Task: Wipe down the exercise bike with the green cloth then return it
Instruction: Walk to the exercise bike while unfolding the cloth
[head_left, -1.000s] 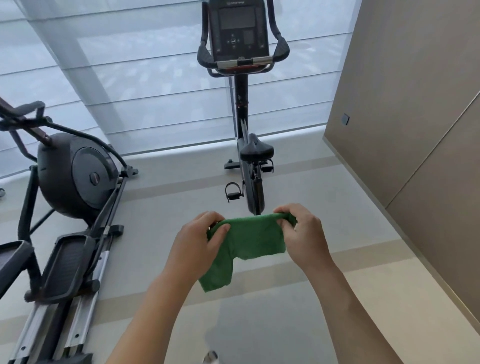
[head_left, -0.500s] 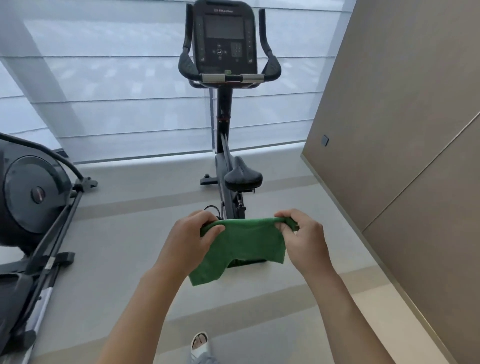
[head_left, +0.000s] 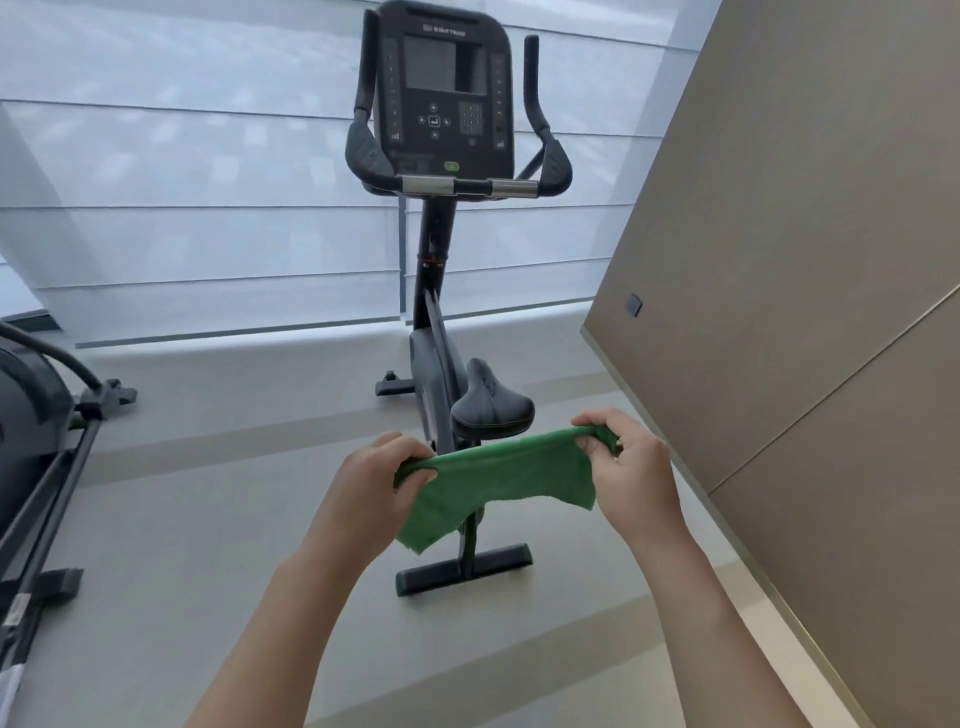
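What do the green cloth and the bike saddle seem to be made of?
Cloth: likely microfibre or terry, matte; it sags softly between the left hand and right hand, with a fuzzy edge. Saddle: probably vinyl or rubbery synthetic over padding; smooth black with a faint sheen.

Exercise bike (head_left: 441, 332): the green cloth (head_left: 498, 483) and the hands cover its lower frame and pedals; only the seat (head_left: 491, 405) and rear foot (head_left: 462, 569) show there.
Console (head_left: 445, 93): brand lettering and key markings too small to read.
Green cloth: both top corners vanish inside the left hand (head_left: 371, 493) and right hand (head_left: 636, 467).
Second machine (head_left: 31, 441): cut off by the left edge; type unclear.
Forearms: cropped at the bottom edge.
Wall plate (head_left: 634, 305): too small to identify.
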